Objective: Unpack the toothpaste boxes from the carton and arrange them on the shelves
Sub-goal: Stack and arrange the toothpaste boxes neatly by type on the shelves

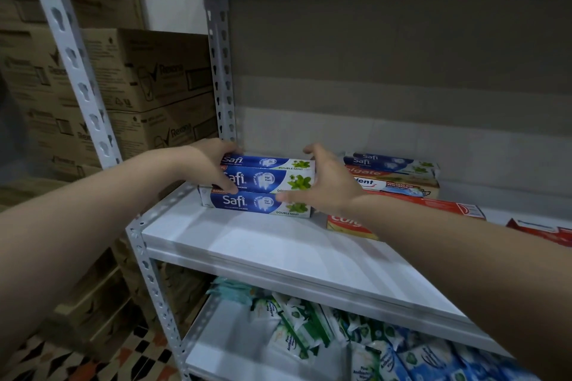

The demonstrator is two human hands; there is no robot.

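On white shelf — left hand grip clamps Safi boxes; right hand grip loose, touching stack.

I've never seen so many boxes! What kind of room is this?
Probably a shop's stockroom: stacked cardboard cartons, a bare metal shelf, and Safi toothpaste boxes being lined up beside Colgate boxes.
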